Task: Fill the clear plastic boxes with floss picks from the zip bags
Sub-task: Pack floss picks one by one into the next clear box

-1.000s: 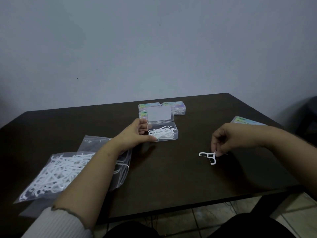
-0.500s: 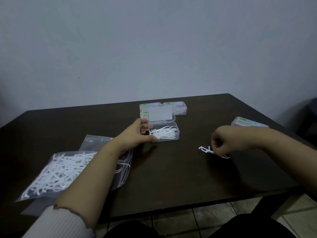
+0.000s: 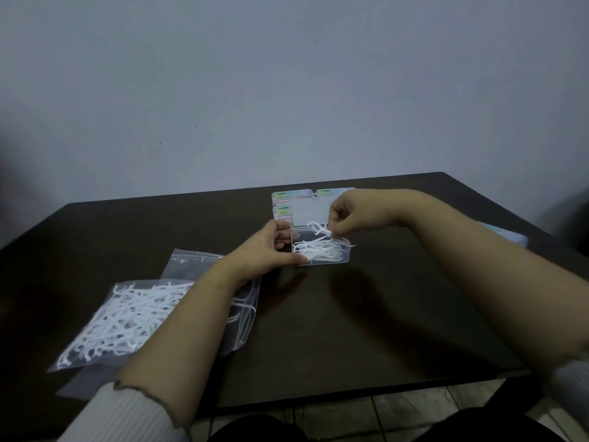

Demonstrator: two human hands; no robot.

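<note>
Nearest, under the left forearm: zip bag [image 3: 127, 317] of white floss picks, flat on the dark table [image 3: 366, 314]. Left hand [image 3: 267, 247] grips the left end of the open clear box [image 3: 322, 250], thumb along its near edge; box part-filled with picks. Right hand [image 3: 350, 218] just above the box, pinching a floss pick [image 3: 318, 229]. Beyond the raised lid: closed labelled boxes [image 3: 287, 199], partly hidden by lid and right hand.
</note>
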